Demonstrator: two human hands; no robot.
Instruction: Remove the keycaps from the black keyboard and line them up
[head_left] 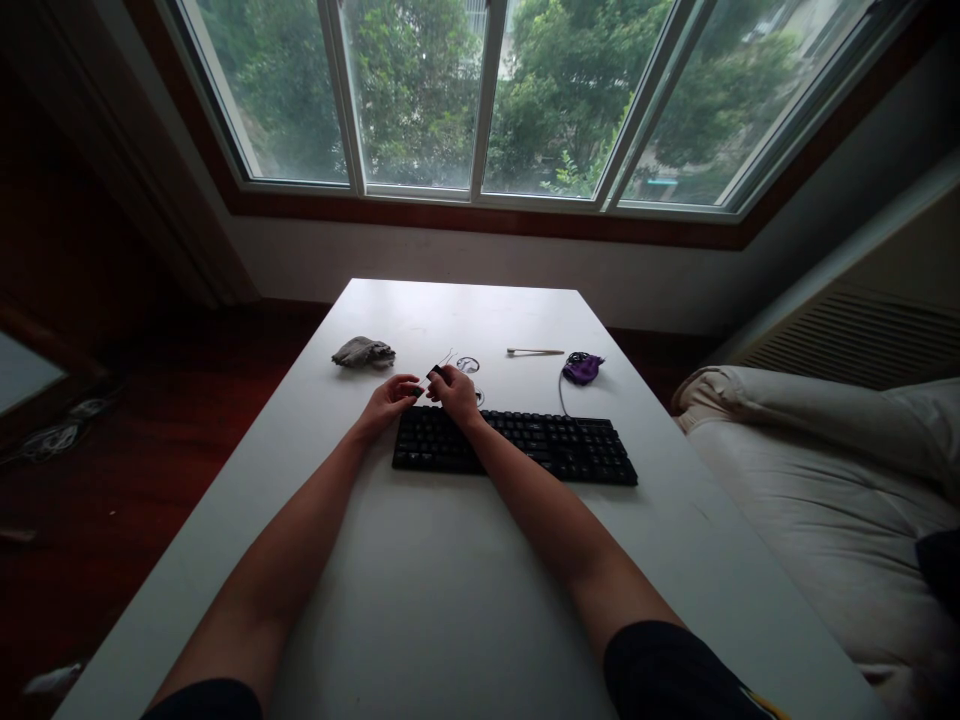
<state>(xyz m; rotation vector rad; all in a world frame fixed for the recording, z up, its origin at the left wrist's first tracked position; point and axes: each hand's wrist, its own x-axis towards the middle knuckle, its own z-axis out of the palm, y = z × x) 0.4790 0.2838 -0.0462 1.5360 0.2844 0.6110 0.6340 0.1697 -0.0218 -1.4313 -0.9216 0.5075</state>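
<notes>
My left hand (pixel 394 396) is closed at the fingertips on a small dark piece (pixel 418 392), too small to make out clearly. Close beside it, my right hand (pixel 455 393) pinches a small black thing with thin wires (pixel 434 372), the wires reaching up and away from me. Both hands are above the upper left edge of a black keyboard (pixel 525 440), which lies on the white table. My right wrist crosses over the keyboard and hides some of its keys.
A crumpled grey cloth (pixel 363 352) lies to the left on the table (pixel 450 580). Small clear ring-shaped items (pixel 467 365) sit behind my right hand. Farther right are a thin brush-like stick (pixel 535 352) and a purple bundle (pixel 583 370) with the keyboard's cable. A sofa (pixel 795 500) stands at right.
</notes>
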